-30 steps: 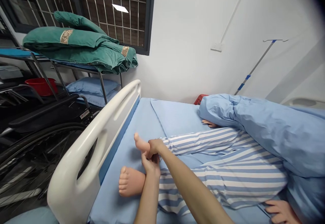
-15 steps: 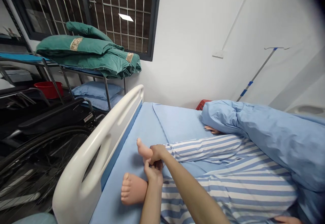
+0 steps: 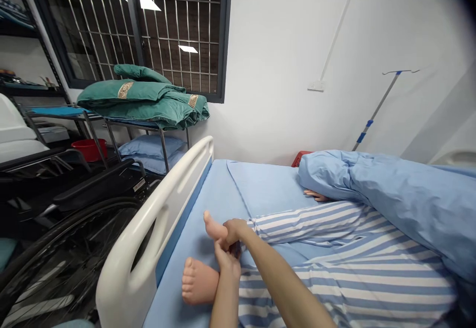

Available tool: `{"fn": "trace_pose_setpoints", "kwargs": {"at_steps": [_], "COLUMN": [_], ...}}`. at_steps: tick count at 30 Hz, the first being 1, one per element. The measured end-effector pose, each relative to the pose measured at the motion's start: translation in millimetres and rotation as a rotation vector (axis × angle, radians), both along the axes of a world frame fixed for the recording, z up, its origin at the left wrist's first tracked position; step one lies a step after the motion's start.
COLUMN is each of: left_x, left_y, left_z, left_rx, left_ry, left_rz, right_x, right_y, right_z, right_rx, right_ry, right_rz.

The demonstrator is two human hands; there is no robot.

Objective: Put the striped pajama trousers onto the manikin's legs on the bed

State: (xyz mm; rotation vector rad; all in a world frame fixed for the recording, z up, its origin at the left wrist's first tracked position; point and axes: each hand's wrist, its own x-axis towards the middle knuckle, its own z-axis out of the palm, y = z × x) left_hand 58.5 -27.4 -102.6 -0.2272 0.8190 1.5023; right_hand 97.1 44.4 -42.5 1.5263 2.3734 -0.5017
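Observation:
A figure in blue-and-white striped trousers [image 3: 334, 278] lies on the bed; its smooth, moulded feet look like a manikin's. My right hand [image 3: 236, 232] wraps over the ankle of the far foot [image 3: 213, 229], just at the trouser cuff. From the near side, my left hand [image 3: 227, 261] cups the same foot low at the heel, its fingers partly hidden beneath. That foot points its toes up. The near foot [image 3: 200, 282] rests on the sheet beside my left wrist, untouched by my fingers.
A white bed end board [image 3: 178, 184] rises to the left, with a wheelchair [image 3: 100, 209] beyond it. A blue quilt [image 3: 379, 184] covers the figure's upper part. Green folded bedding [image 3: 148, 102] lies on a rack under the window. A drip pole [image 3: 375, 112] stands at the right.
The camera view has shifted, so the room appears slightly lower and farther right on the left side. Both hands keep their hold around the far foot's ankle and heel.

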Motion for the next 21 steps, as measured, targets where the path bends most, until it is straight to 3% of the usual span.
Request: {"fn": "trace_pose_setpoints", "kwargs": {"at_steps": [3,5,9,12,15,21], "left_x": [-3.5,-6.2,-8.9,-8.0,-6.4,-4.5], "left_y": [-6.6,-10.6,-11.9,-9.0,-6.2,-4.2], "left_z": [4.7,6.4,4.8,2.3,0.2,0.7], "left_rx": [0.085,0.160,0.102,0.047,0.044,0.016], "left_ry": [-0.068,-0.143,-0.120,-0.024,0.041,0.119], "left_rz": [0.067,0.067,0.025,-0.022,-0.063,-0.119], "right_x": [6.9,14.8,41.8,71.6,105.3,158.7], "right_y": [-5.8,-9.0,-12.4,-10.6,-6.4,-9.6], "right_z": [23.3,51.6,133.9,198.3,248.4,304.8], "right_rx": [-0.035,-0.066,-0.106,-0.050,-0.012,0.061], "right_ry": [0.074,0.147,0.362,0.487,0.547,0.744], "right_rz": [-0.013,-0.031,-0.015,0.007,0.002,0.026]}}
